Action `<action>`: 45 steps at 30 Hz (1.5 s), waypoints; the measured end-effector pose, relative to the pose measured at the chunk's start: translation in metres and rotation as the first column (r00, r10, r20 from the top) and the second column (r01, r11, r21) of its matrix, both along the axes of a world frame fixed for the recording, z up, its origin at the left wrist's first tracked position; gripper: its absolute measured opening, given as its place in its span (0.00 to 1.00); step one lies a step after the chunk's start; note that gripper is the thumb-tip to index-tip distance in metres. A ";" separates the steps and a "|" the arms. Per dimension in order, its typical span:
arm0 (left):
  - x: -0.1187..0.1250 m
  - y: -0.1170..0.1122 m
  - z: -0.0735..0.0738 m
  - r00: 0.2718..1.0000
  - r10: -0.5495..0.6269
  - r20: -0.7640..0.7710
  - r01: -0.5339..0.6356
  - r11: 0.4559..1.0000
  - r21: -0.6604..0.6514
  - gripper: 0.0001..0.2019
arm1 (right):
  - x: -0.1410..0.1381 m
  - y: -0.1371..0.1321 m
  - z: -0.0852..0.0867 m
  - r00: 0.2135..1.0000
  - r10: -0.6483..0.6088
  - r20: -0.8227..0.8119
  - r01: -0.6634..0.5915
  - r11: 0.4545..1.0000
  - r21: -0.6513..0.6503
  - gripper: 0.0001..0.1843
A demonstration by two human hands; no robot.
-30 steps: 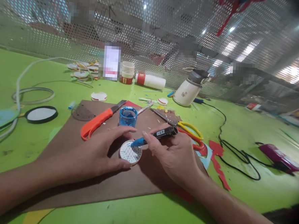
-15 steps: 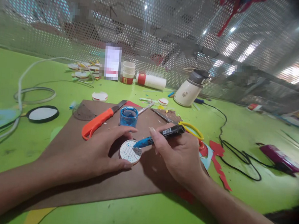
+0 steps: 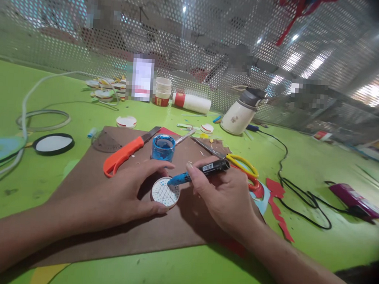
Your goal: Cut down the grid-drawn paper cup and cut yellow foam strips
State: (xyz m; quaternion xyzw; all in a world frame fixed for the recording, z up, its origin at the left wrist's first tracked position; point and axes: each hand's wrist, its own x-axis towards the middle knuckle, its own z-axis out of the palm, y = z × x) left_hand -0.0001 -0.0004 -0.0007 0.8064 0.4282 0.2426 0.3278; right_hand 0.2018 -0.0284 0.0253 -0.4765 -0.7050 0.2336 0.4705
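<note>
A small round white disc (image 3: 165, 193), marked with dark crossing lines and blue dots, lies on a brown board (image 3: 132, 237). My left hand (image 3: 128, 194) grips the disc's edge from the left, thumb at the near side and fingers at the far side. In my right hand (image 3: 225, 191) is a black marker pen (image 3: 212, 168) with a blue-stained front end, its tip at the disc's upper right part. Just beyond the disc stands a blue-smeared paint jar (image 3: 163, 147). An orange-handled knife (image 3: 123, 156) rests left of the jar.
Yellow-and-red-handled scissors (image 3: 242, 163) lie beyond my right hand. A protractor (image 3: 107, 142) sits on the board's far left. Farther back are paper cups (image 3: 192, 102), a white pot (image 3: 238, 115) and a phone (image 3: 143, 79). A black cable (image 3: 281, 160) runs on the right.
My right hand has shifted the pen tip slightly up and left across the disc, toward its far edge. My left hand keeps its place on the disc.
</note>
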 end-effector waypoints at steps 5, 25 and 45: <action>0.001 0.001 0.002 1.000 0.000 0.002 0.000 1.000 0.016 0.33 | 0.001 -0.001 -0.002 1.000 -0.003 -0.009 0.003 0.999 -0.046 0.14; 0.004 -0.002 0.006 0.999 0.037 -0.029 -0.037 0.999 0.004 0.33 | 0.000 -0.001 0.004 0.982 -0.151 -0.113 0.165 0.977 0.133 0.18; 0.001 -0.001 0.005 0.999 0.008 0.034 -0.005 0.997 -0.080 0.35 | 0.014 0.002 0.013 0.961 0.106 -0.255 -0.173 0.951 -0.255 0.04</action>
